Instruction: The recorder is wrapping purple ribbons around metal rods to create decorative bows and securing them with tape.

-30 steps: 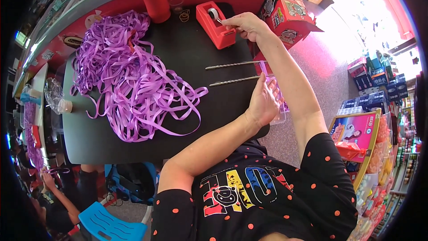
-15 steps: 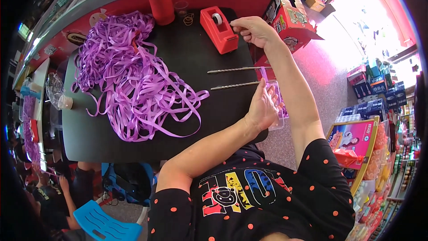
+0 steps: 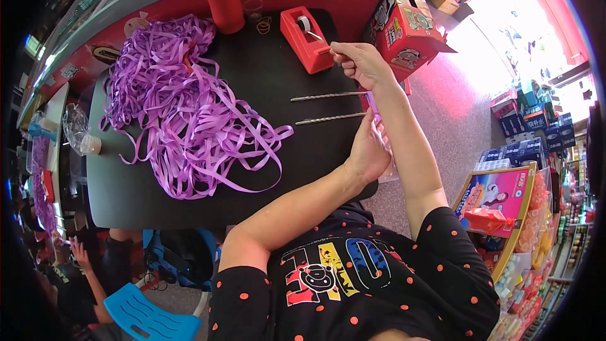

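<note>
My right hand (image 3: pixel 361 65) is at the near right corner of a red tape dispenser (image 3: pixel 303 47), its fingertips pinched on the end of a pale strip of tape (image 3: pixel 315 36) coming off the roll. My left hand (image 3: pixel 371 151) is lower down at the table's right edge, thumb and fingers closed on a narrow purple ribbon (image 3: pixel 371 101). That ribbon runs up beside the right ends of two thin twisted metal rods (image 3: pixel 328 96), which jut left over the table. My right forearm partly hides the ribbon and my left fingers.
A big tangled heap of purple ribbon (image 3: pixel 189 107) covers the left of the black table (image 3: pixel 303 173). Behind it stand a red tumbler (image 3: pixel 222 3) and some rubber bands (image 3: pixel 264 24). A red carton (image 3: pixel 410 31) is beyond the right edge; a blue stool (image 3: pixel 151 316) is at lower left.
My right hand has moved slightly down, from beside the dispenser to its near corner, and a strip of tape now shows drawn from the roll. My left hand stays almost still.
</note>
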Demonstrator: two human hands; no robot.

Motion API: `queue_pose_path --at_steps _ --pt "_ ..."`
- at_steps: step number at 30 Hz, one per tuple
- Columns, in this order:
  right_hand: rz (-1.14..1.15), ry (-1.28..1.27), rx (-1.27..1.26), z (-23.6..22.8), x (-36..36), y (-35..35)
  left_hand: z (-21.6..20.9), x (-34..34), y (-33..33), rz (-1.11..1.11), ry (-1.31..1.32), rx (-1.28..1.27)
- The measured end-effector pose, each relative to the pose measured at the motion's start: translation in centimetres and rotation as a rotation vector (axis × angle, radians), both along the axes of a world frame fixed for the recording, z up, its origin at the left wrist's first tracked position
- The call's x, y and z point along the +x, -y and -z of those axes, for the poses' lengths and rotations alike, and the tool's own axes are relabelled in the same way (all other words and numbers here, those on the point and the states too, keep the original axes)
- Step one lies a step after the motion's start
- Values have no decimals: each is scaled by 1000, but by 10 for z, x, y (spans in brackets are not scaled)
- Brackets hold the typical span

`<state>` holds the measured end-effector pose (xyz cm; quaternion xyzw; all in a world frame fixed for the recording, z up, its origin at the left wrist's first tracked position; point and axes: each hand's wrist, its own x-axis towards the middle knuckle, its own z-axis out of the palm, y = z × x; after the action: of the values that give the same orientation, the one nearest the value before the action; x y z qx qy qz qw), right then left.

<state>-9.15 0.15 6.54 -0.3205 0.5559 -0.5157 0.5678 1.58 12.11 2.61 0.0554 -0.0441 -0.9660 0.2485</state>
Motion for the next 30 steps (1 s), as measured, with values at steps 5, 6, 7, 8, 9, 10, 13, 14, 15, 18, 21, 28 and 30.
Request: queue_pose_path --at_steps 5,6,7,8,9,10,13,14,15,18,21,28,30 --pt "35 -39 -41 10 3 -2 -13 5 1 6 -54 78" --pt "38 -5 -45 11 2 -2 -14 6 1 6 -62 94" --pt "40 29 -49 13 2 -3 -15 6 1 7 -70 110" --pt "39 29 -48 13 3 -3 -15 6 0 6 -69 111" --pt "45 61 -29 13 4 -3 -15 6 0 -2 -84 119" --pt "50 93 -10 13 5 -3 -15 6 0 -11 -99 127" --pt "37 141 -30 16 1 -4 -13 7 1 49 -135 172" --pt "38 142 -29 14 3 -4 -12 7 1 49 -134 172" --pt "34 152 -22 12 5 -5 -12 7 1 51 -156 175" --pt "45 129 -30 19 5 -6 -8 4 1 39 -175 161" --pt "64 45 -56 27 6 -4 -3 0 1 13 -161 160" --pt "193 -490 -223 37 9 2 -1 -4 0 -3 -111 188" --pt "190 -645 -241 31 16 -1 -2 -1 2 13 -104 189"
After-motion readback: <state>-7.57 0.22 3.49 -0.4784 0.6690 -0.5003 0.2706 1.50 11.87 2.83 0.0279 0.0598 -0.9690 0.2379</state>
